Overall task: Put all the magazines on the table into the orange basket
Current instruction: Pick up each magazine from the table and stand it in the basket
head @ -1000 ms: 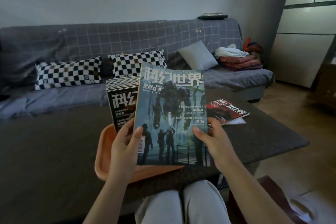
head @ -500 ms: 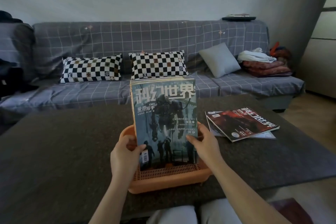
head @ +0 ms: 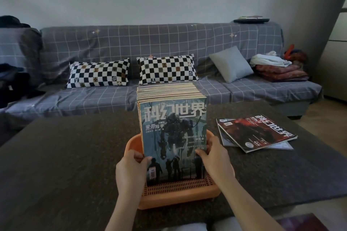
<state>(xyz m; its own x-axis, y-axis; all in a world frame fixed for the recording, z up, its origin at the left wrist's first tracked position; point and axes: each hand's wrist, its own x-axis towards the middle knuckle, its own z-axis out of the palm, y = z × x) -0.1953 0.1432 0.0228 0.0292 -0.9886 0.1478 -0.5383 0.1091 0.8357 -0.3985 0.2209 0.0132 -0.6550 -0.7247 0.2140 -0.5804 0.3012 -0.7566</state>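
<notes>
Since the earlier frame, the blue-covered magazine (head: 173,140) has been brought down from mid-air and is now being stood upright in the orange basket (head: 178,194), at the lower centre of the frame, as the nearest copy in a row of upright magazines (head: 167,90). Its lower edge is being seated just behind the basket's perforated front wall. The cover is being gripped at both side edges: the left hand (head: 131,167) is closed on the lower left edge with the thumb laid across the cover, and the right hand (head: 216,157) is closed on the right edge in the same way.

Two more magazines are lying flat on the dark table (head: 65,155) at the right centre of the frame, well apart from the basket: a red-covered magazine (head: 257,131) is resting on a pale one (head: 225,137) that is mostly being hidden beneath it, so the task is judged to be unfinished.

To finish the step well, the copy should be pressed back flush against the row before being released, and both hands should be eased off together so that it is not being tipped forward over the low front wall.
</notes>
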